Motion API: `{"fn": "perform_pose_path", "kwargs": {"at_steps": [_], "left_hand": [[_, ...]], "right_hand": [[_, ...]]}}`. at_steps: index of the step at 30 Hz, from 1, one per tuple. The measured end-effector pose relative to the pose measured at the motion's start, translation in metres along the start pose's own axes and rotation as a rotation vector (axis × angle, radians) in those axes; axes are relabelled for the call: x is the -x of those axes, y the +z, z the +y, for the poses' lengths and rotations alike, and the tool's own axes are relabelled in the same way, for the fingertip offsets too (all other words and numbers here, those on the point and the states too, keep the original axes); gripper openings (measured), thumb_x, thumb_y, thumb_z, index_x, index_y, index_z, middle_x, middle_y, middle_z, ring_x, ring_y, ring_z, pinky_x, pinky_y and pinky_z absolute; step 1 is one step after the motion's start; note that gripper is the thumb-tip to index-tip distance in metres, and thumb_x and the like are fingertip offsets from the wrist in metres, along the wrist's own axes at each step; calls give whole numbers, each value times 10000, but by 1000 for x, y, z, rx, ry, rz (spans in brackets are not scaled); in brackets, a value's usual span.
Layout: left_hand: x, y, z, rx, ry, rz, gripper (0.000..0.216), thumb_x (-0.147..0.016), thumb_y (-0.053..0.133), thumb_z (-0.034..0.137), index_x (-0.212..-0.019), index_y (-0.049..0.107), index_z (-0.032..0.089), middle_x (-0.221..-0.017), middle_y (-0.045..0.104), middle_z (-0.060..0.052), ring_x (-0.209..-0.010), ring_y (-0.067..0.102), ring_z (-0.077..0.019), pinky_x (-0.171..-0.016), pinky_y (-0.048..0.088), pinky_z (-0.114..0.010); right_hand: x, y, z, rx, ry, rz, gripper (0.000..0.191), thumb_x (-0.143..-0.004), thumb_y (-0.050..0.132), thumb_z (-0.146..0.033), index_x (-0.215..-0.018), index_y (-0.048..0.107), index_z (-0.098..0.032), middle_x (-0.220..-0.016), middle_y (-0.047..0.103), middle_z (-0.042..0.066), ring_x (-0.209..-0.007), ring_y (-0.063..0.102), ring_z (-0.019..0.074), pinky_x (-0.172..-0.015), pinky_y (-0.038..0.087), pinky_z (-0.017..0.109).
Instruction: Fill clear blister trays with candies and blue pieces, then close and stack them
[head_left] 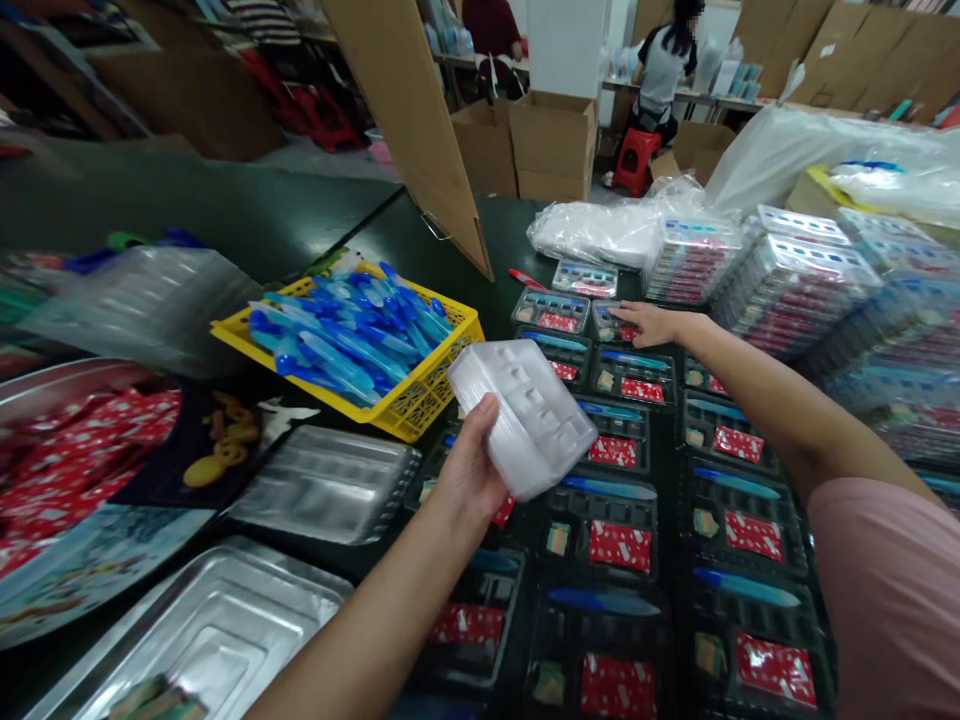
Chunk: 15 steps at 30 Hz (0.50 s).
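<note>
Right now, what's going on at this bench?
The person's left hand grips a stack of clear plastic trays in mid-air. The right hand is stretched out over a tray near the far end of the rows; contact is unclear. Laid-out trays hold blue pens and red packets. More pens fill a yellow basket.
</note>
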<state>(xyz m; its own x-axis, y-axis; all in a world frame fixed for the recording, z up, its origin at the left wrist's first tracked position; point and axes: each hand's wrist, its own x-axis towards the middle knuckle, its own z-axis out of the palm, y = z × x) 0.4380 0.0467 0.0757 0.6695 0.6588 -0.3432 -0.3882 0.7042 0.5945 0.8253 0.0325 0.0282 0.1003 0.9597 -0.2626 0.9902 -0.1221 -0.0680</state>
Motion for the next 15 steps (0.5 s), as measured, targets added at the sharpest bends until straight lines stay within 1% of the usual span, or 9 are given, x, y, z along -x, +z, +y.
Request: {"fn": "perform_pose_path", "kwargs": {"at_steps": [2, 5, 7, 8, 10, 13, 15], "left_hand": [[-1, 0, -1, 2, 6, 6, 606, -713, 770, 407, -1263, 582, 236, -1086, 739, -61, -1122, 654, -287, -1046, 479, -443], [-2, 1, -1, 11, 16, 22, 582, -712, 772, 391, -1245, 598, 234, -1077, 742, -59, -1120, 654, -288, -1046, 480, -438], [-2, 2, -1, 17, 8, 29, 567, -714, 770, 387, -1234, 605, 232, -1085, 740, -60, -1116, 656, -286, -1046, 480, -439], [-1, 2, -1, 19, 3, 30, 562, -716, 768, 387, -1231, 607, 231, -1090, 738, -61, -1117, 655, -286, -1047, 479, -440], [-1, 3, -1, 17, 3, 30, 557, -717, 768, 390, -1227, 608, 232, -1088, 738, -60, -1129, 650, -287, -1050, 477, -436], [0, 2, 0, 13, 15, 25, 563, -702, 779, 401, -1213, 614, 232, -1073, 741, -56, -1131, 648, -288, -1051, 477, -432], [0, 2, 1, 12, 7, 19, 567, -690, 788, 406, -1200, 620, 224, -1073, 742, -58, -1118, 654, -287, -1052, 477, -433]], "right_hand": [[1, 3, -6, -8, 23, 12, 910, -777, 647, -405, -1557, 226, -200, -1602, 254, 144, -1426, 322, 384, -1140, 328, 522], [4, 7, -21, -5, 129, 25, 793, -891, 496, -533, -1559, 212, -215, -1619, 195, 150, -1451, 238, 426, -1097, 319, 634], [5, 8, -29, 19, 168, 61, 683, -952, 378, -514, -1556, 225, -235, -1623, 188, 137, -1454, 222, 434, -1059, 326, 688], [6, 8, -32, 31, 165, 88, 639, -969, 346, -480, -1552, 239, -241, -1620, 204, 130, -1450, 236, 430, -1051, 332, 693], [5, 8, -32, 31, 119, 138, 595, -980, 327, -409, -1542, 274, -221, -1601, 265, 127, -1440, 286, 395, -1080, 337, 651], [3, 7, -23, -28, 23, 176, 574, -986, 304, -352, -1525, 318, -154, -1564, 355, 117, -1427, 354, 300, -1165, 307, 514], [2, 5, -16, -69, -15, 201, 563, -992, 276, -336, -1517, 332, -144, -1548, 389, 89, -1418, 380, 249, -1187, 295, 454]]}}
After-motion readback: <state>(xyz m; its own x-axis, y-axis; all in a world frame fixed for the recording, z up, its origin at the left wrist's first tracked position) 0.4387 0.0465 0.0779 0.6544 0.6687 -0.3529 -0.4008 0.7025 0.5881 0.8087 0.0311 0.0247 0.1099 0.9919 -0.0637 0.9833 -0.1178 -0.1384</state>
